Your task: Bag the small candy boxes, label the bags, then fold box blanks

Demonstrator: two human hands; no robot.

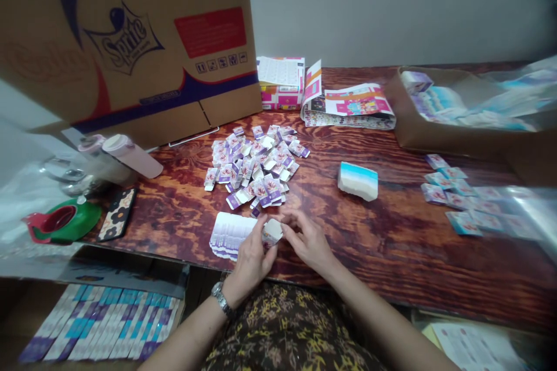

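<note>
Between my hands is a small white carton (272, 231), its printed side partly hidden. My left hand (252, 252) is wrapped round its left side, with a metal watch on that wrist. The fingertips of my right hand (307, 239) pinch at its right edge. Just left of my left hand lies a fanned stack of flat purple-and-white cartons (230, 234). Beyond my hands is a heap of small purple-and-white boxes (256, 165), some with open ends. A blue-and-white stack of flat pieces (358, 179) rests on the table to the right.
A large Sprite cardboard box (130, 40) stands at the back left. Bottles (133, 156), a green tape dispenser (65, 220) and a phone (117, 214) are at left. Right are wrapped packs (461, 194) and an open carton (435, 133). Below left sits a box of packs (104, 324).
</note>
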